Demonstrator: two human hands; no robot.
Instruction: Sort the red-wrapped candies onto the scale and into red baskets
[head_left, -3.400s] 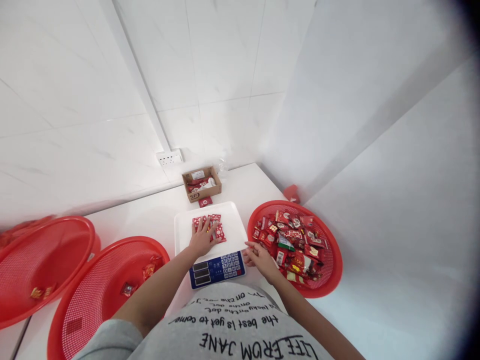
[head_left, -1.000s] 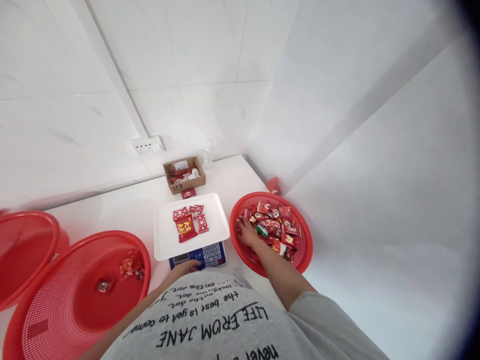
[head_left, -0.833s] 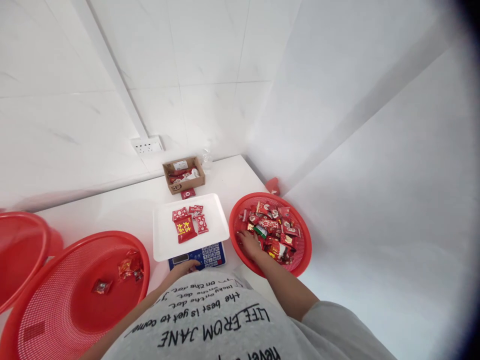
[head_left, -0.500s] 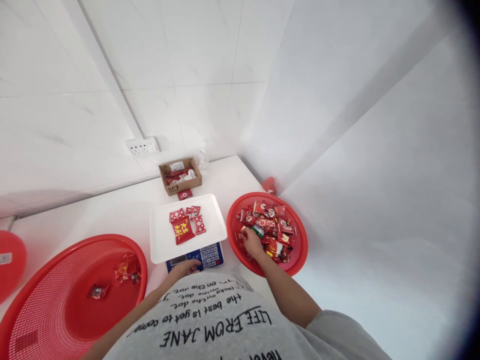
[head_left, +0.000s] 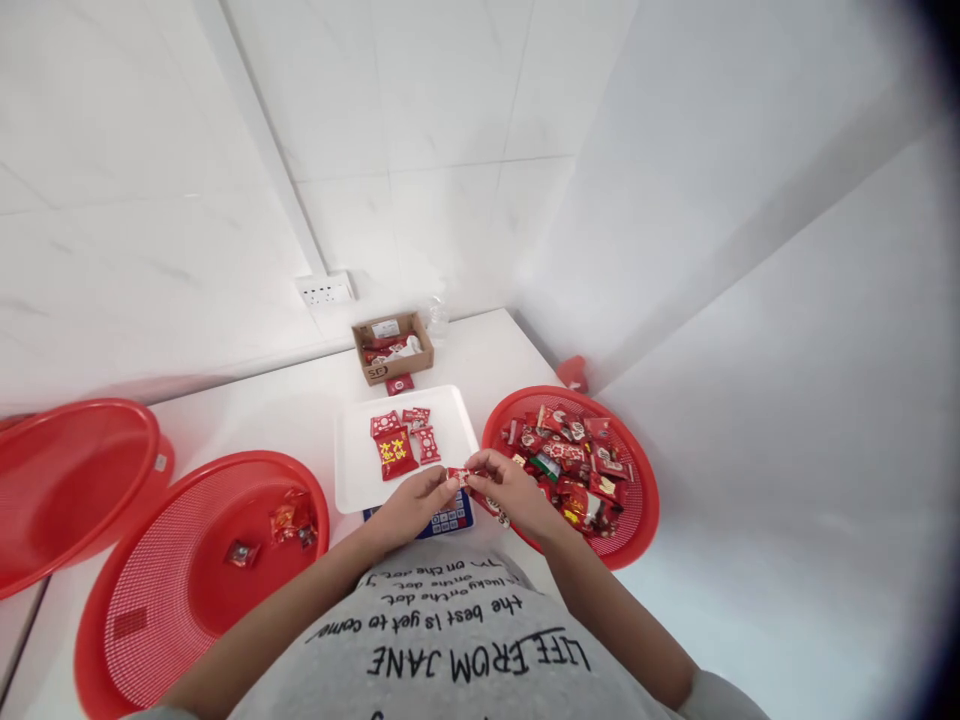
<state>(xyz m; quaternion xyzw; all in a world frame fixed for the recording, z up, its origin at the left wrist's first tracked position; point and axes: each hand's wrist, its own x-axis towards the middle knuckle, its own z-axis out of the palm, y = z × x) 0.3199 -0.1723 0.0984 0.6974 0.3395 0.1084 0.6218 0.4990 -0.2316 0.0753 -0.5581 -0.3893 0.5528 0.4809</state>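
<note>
My left hand (head_left: 418, 502) and my right hand (head_left: 516, 492) meet in front of the white tray's near right corner. Their fingertips are closed on a small red candy packet (head_left: 459, 476). A second red packet (head_left: 493, 512) hangs below my right fingers, partly hidden by them. Several red packets, one a larger packet with yellow characters (head_left: 394, 454), lie on the white tray (head_left: 355, 480). Under the tray sits a blue scale (head_left: 454, 520), its keypad partly covered by my left hand. Just right of my hands stands a red basket (head_left: 645, 510) full of wrapped candies.
At left, a large red basket (head_left: 142, 610) holds a few wrapped pieces, with another red basket (head_left: 67, 490) beyond it. Behind the tray are a cardboard box (head_left: 401, 368) of packets and a loose red packet (head_left: 400, 384). Walls bound the table behind and right.
My right hand has come out of the candy basket with red packets. My left hand has risen from the scale's keypad to meet it. The view has swung left.
</note>
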